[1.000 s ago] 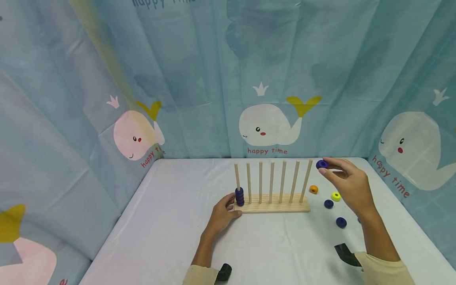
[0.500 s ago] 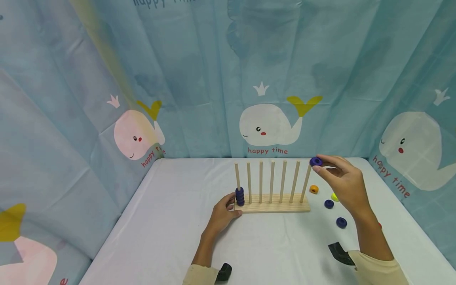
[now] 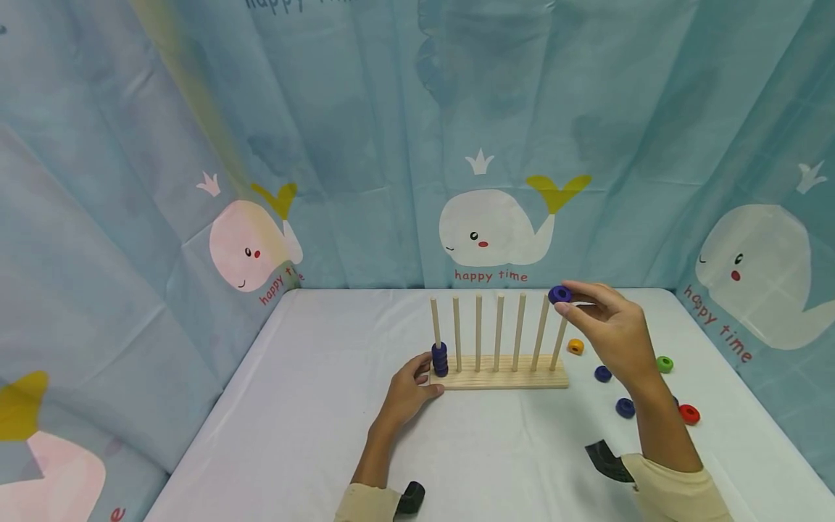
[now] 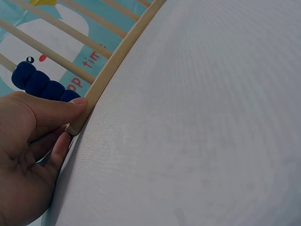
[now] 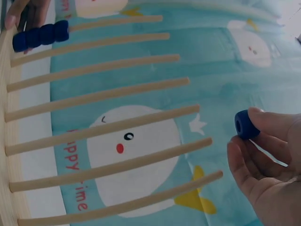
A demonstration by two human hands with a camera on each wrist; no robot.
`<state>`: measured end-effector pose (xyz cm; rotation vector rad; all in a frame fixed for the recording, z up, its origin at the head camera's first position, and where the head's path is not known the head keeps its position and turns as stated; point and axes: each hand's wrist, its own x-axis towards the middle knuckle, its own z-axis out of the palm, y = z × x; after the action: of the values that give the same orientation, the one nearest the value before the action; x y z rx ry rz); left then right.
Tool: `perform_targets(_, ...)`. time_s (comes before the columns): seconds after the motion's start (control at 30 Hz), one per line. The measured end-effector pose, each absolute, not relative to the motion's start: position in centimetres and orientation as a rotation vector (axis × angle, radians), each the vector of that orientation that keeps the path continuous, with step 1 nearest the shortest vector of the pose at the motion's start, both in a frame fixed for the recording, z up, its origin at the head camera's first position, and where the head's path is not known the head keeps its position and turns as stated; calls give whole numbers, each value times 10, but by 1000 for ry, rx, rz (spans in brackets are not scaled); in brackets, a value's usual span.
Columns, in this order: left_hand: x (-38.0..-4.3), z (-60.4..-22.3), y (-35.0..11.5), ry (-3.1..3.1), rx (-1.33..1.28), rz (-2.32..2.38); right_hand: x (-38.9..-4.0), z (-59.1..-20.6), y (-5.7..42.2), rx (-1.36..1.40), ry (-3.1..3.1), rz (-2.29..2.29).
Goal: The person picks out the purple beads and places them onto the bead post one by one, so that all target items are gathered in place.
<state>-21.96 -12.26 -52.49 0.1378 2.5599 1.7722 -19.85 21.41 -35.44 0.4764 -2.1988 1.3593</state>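
Note:
My left hand [image 3: 406,397] grips the left end of a wooden base [image 3: 502,380], thumb on its front edge. Upright wooden pegs [image 3: 478,330] stand in a row along this base. On the leftmost peg sits a stack of several dark blue beads [image 3: 440,359], close to the left fingers. Between thumb and fingertips, my right hand [image 3: 616,333] pinches one dark blue bead [image 3: 559,294] near the tops of the two rightmost pegs. In the right wrist view that bead [image 5: 246,125] is apart from every peg tip, its hole partly visible.
Loose beads lie on the white tabletop to the right: orange [image 3: 575,346], green [image 3: 665,364], red [image 3: 689,415] and dark blue [image 3: 625,408]. The right forearm covers part of another dark bead. A blue whale-print curtain [image 3: 365,181] hangs behind the table.
My right hand has moved left with its blue bead, from right of the rack to over its right end. Red and green beads now show beside the forearm; the yellow one is hidden. My left hand stays put.

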Motion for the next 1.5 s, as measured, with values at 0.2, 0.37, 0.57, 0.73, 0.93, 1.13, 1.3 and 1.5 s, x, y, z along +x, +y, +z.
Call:
perform_targets(0.2,-220,-525,-123,2547,144,1779,-202,-355,205,513,-2207,1399)
perform_targets(0.37,-221,-525,-123,2553,145,1771,-205,-354,197,542,-2208,1441)
perform_targets(0.57,-220,-524,-123,2561,137,1756,-209,-355,190,584,-2228,1486)
perform_targets(0.73,-220,-524,-123,2557,143,1758,-213,-357,183,603,-2233,1480)
perform_targets(0.93,-220,-523,-123,2554,138,1764,-217,-358,174,634,-2233,1477)
perform_targets(1.13,-221,-524,-123,2563,139,1762,-219,-358,166,664,-2238,1499)
perform_targets(1.3,-221,-524,-123,2572,132,1749,-220,-358,157,690,-2237,1487)
perform_targets(1.5,-220,-524,-122,2567,140,1755,-222,-356,147,697,-2249,1462)
